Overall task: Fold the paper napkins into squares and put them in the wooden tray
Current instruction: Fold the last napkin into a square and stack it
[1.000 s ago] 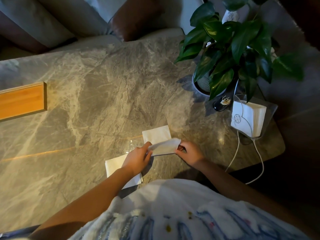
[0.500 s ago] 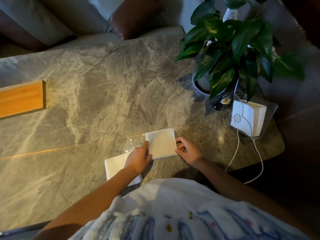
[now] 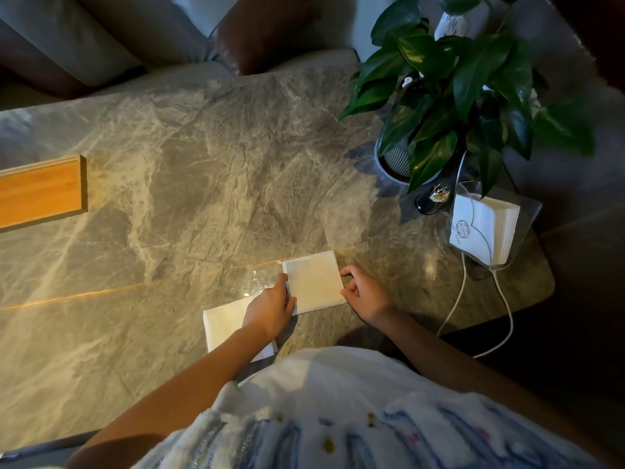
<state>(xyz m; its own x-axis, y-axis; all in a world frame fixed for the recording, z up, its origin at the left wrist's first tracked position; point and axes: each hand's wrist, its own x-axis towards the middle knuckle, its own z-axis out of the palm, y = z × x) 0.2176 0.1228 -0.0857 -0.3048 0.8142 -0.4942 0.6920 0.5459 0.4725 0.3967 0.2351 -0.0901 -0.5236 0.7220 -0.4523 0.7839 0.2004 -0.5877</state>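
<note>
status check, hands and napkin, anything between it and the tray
Left hand and right hand press edges of folded napkin, flat on table. Wooden tray far left, path clear.

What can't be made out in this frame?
- Wooden tray: cut off by the left edge of the head view; contents unseen.
- Lower napkin: partly under the left hand.
- Napkin holder logo: too small to read.
- Plant pot: mostly hidden by leaves.
</note>
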